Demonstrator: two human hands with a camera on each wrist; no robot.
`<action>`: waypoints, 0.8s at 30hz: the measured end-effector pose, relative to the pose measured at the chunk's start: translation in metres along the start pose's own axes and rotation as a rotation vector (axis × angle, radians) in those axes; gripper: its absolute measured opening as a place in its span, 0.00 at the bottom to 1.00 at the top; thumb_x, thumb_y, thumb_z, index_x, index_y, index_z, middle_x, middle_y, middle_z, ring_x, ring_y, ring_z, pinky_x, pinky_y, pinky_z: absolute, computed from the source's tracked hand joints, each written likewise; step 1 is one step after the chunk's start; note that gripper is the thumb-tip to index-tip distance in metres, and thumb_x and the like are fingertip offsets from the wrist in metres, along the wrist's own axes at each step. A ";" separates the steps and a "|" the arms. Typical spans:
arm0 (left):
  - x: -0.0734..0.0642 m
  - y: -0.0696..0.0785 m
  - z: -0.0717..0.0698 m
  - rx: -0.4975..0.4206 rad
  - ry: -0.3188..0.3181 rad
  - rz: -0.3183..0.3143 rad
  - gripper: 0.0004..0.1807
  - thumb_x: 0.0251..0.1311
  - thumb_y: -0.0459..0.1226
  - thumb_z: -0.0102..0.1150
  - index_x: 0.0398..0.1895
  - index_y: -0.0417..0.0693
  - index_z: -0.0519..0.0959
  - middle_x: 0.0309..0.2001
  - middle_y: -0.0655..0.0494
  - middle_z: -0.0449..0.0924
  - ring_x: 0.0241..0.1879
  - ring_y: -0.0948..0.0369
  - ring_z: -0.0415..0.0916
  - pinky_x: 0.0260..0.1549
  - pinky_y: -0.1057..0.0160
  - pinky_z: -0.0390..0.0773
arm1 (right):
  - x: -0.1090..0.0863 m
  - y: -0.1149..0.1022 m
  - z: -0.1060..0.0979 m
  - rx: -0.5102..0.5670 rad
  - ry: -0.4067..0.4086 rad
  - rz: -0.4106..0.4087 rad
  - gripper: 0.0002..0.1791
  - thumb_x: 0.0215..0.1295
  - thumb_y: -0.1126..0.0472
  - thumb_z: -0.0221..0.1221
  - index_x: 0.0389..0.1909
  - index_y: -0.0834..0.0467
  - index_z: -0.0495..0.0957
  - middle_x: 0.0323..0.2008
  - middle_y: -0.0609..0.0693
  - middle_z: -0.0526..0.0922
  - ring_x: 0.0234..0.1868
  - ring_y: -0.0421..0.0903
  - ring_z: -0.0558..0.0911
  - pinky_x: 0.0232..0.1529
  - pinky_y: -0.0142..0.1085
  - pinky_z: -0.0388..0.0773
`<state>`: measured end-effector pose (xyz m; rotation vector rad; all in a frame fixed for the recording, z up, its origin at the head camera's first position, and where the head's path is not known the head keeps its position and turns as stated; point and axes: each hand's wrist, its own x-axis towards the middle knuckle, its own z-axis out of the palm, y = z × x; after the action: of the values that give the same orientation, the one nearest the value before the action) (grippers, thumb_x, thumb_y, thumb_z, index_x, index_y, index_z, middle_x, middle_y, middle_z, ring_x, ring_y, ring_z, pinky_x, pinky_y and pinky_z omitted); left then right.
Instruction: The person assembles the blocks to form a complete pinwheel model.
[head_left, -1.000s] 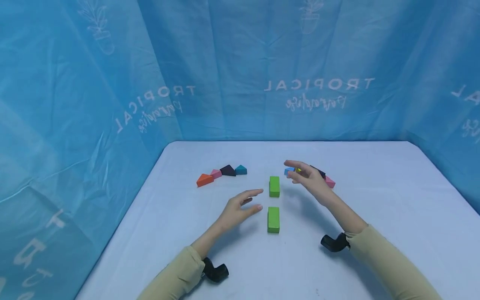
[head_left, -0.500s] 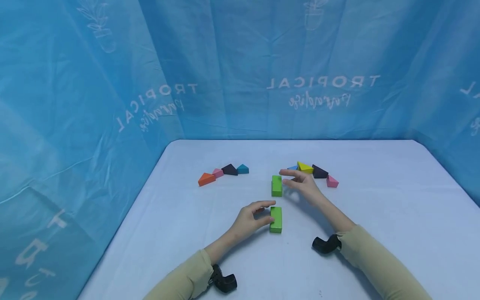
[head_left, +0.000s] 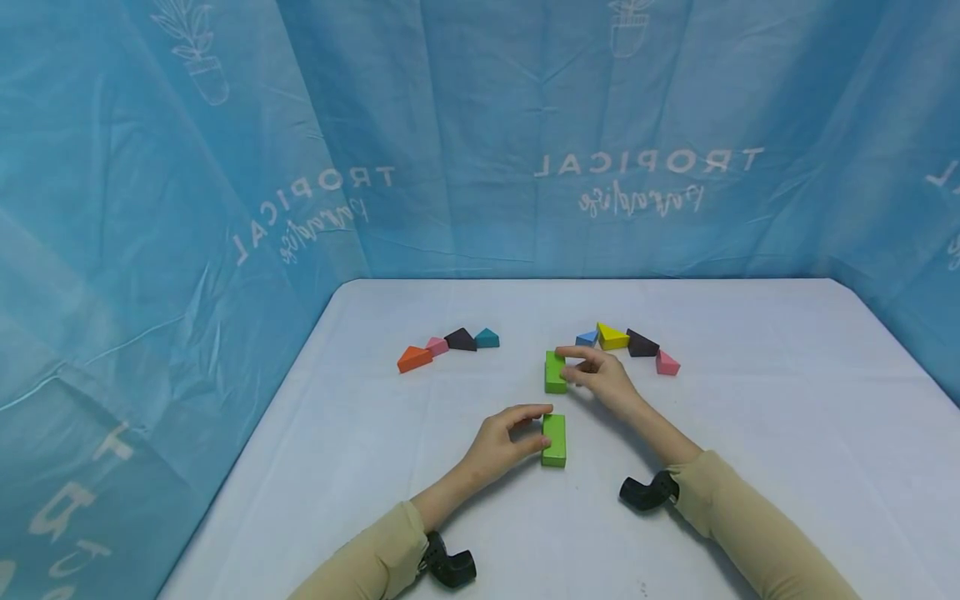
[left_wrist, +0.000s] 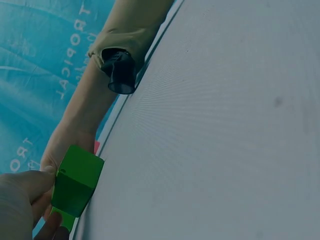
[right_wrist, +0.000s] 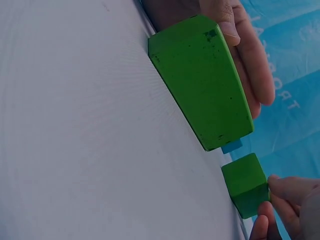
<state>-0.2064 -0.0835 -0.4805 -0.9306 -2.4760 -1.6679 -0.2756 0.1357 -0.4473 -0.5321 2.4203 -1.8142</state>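
I'm remotely viewing a nearer green block (head_left: pixel 556 442) and a farther green block (head_left: pixel 553 375) on a white table (head_left: pixel 315 475). The left hand (head_left: pixel 499 442) is touching the first's left side, the right hand (head_left: pixel 609 381) the second's right, neither gripping. I'm expecting light, rigid handling, pinching across long sides.

Near green block (left_wrist: pixel 77 180): at lower left, against the thumb tip of the left hand (left_wrist: pixel 21 196), whose other fingertips show dark just below.
Second green block (left_wrist: pixel 65 220): small, partly hidden by those fingertips.
Right hand (left_wrist: pixel 61 142): behind the near block, mostly covered by it.
Sleeve (left_wrist: pixel 137 25): tan, a black wrist device (left_wrist: pixel 120 72) under its cuff.
Pink piece (left_wrist: pixel 96 146): a sliver beside the right wrist.
Table (left_wrist: pixel 215 130): pale, faintly smudged.
Curtain (left_wrist: pixel 30 85): blue, white lettering.
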 end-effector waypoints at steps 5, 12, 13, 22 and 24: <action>-0.001 0.002 0.000 0.000 0.006 0.027 0.23 0.56 0.35 0.66 0.57 0.46 0.76 0.55 0.58 0.77 0.56 0.62 0.71 0.55 0.62 0.71 | -0.003 -0.006 0.001 -0.013 0.012 0.008 0.21 0.63 0.67 0.60 0.58 0.66 0.73 0.55 0.61 0.76 0.40 0.53 0.78 0.40 0.41 0.77; -0.001 0.001 0.001 -0.014 0.007 0.053 0.23 0.55 0.35 0.66 0.57 0.45 0.76 0.55 0.57 0.77 0.56 0.62 0.71 0.55 0.63 0.72 | -0.002 -0.005 0.000 0.003 0.000 0.022 0.21 0.63 0.68 0.59 0.58 0.66 0.73 0.55 0.61 0.76 0.40 0.51 0.78 0.39 0.33 0.76; -0.001 0.000 0.001 -0.013 0.007 0.055 0.23 0.55 0.35 0.66 0.57 0.45 0.76 0.55 0.57 0.77 0.56 0.62 0.71 0.55 0.63 0.72 | -0.002 -0.004 0.000 0.005 -0.001 0.019 0.21 0.63 0.68 0.59 0.58 0.66 0.73 0.55 0.62 0.76 0.40 0.51 0.78 0.39 0.32 0.76; -0.001 -0.001 0.001 -0.009 0.015 0.059 0.23 0.56 0.35 0.65 0.57 0.43 0.76 0.54 0.54 0.78 0.53 0.59 0.74 0.52 0.61 0.74 | 0.004 0.024 0.002 0.026 -0.010 0.027 0.23 0.62 0.62 0.63 0.58 0.60 0.75 0.54 0.57 0.77 0.41 0.48 0.79 0.38 0.32 0.74; -0.002 0.001 0.001 -0.007 0.017 0.063 0.23 0.55 0.33 0.65 0.56 0.40 0.76 0.53 0.52 0.78 0.52 0.57 0.75 0.52 0.59 0.75 | 0.002 0.025 0.003 0.017 -0.011 0.025 0.23 0.61 0.61 0.63 0.58 0.58 0.75 0.54 0.55 0.78 0.41 0.47 0.80 0.39 0.32 0.74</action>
<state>-0.2043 -0.0828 -0.4810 -0.9806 -2.4055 -1.6594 -0.2820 0.1382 -0.4718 -0.5070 2.3911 -1.8155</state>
